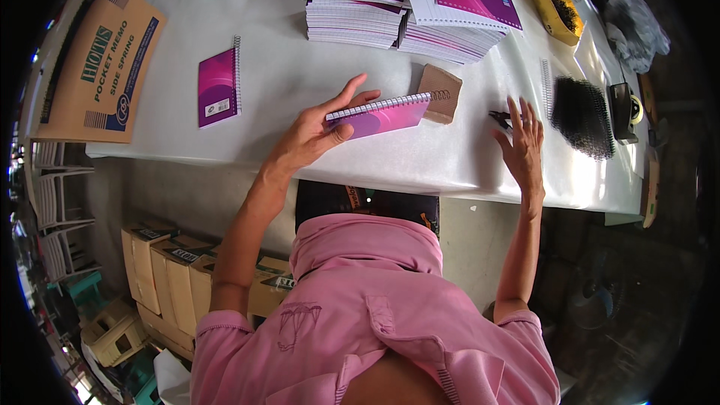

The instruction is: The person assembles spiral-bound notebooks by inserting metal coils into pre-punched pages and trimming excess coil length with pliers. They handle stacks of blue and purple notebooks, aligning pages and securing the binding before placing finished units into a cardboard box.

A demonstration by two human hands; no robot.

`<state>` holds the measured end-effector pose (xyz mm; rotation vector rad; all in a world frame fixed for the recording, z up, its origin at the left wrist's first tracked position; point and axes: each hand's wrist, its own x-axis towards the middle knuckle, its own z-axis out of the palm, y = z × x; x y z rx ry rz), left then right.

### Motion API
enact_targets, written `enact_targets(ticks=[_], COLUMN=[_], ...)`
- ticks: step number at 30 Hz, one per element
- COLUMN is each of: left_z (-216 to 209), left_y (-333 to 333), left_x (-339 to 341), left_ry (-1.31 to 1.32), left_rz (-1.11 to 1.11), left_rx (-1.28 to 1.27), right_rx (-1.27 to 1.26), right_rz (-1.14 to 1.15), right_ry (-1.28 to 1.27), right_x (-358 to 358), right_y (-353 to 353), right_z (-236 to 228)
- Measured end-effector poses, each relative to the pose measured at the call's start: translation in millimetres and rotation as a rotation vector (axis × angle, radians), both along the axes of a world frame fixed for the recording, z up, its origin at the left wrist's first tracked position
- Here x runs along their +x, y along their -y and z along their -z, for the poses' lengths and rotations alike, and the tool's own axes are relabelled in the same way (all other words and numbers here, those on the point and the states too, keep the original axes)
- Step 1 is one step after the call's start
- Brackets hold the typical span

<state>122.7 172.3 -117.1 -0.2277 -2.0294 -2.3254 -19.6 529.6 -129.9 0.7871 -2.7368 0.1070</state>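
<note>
At left, one purple spiral-bound notebook was laid, apparently finished; a second notebook was held above the table by the partly closed left hand, its coil threaded but seemingly untrimmed. Unbound stacks were left uncoiled behind; the right hand was spread by the pliers, nothing visibly grasped.

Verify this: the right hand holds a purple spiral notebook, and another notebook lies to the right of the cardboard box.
Wrong hand: the head view shows the left hand holding the purple spiral notebook; another notebook does lie to the right of the cardboard box.
</note>
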Motion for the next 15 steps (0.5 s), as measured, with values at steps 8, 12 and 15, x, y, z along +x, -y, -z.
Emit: enact_targets(ticks=[8, 12, 15], left_z=[-11.1, -30.6, -38.5], left_y=[-20.9, -38.4, -41.8], left_x=[2.6, 0.9, 4.0], left_ry=[-0.178, -0.349, -0.349], left_rz=[-0.384, -0.574, -0.586], left_rx=[-0.727, -1.081, -1.163], right_rx=[-0.522, -0.544, -0.527], right_rz=[-0.054, -0.354, -0.372], right_ry=[0.073, 0.229, 0.166], right_x=[48.1, 112.1, 112.5], right_y=[57.6, 126.9, 138.7], right_z=[-36.7, -82.3, -79.5])
